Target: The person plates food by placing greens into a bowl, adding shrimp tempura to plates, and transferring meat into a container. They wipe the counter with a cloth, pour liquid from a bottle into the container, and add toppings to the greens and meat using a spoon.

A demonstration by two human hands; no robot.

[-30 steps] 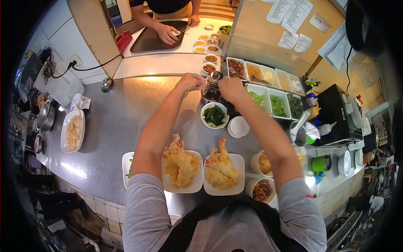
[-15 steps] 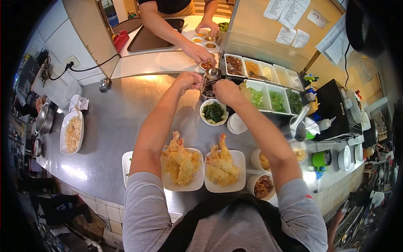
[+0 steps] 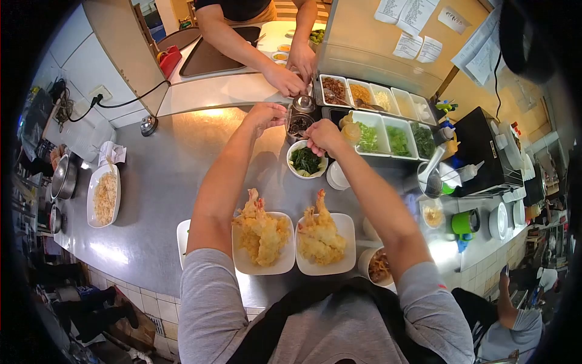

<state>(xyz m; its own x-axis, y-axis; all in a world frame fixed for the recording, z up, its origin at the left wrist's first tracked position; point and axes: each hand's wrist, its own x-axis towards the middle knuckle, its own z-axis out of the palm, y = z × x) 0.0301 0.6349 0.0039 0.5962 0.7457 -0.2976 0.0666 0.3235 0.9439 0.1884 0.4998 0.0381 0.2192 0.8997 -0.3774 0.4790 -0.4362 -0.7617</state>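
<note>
My left hand [image 3: 267, 116] is closed at the left side of a lidded jar [image 3: 299, 124] with dark contents, its fingers at the raised lid [image 3: 304, 104]. At the jar's right, my right hand [image 3: 324, 136] pinches a small utensil that reaches toward the jar's opening. Just below the jar stands a white bowl of dark leafy greens [image 3: 307, 161]. Nearer to me, two square white bowls hold fried shrimp [image 3: 262, 236] and more fried shrimp [image 3: 322, 238].
Across the counter, a co-worker's hands [image 3: 291, 76] are close to the jar. White tubs of toppings [image 3: 368, 134] stand at the right. A dish of rice [image 3: 105, 195] is at the left, a bowl of brown food [image 3: 379, 267] near my right elbow.
My right hand has moved slightly down and right, with the utensil now showing at the jar. The co-worker's hands have come closer together. At the lower right, another person has come into view.
</note>
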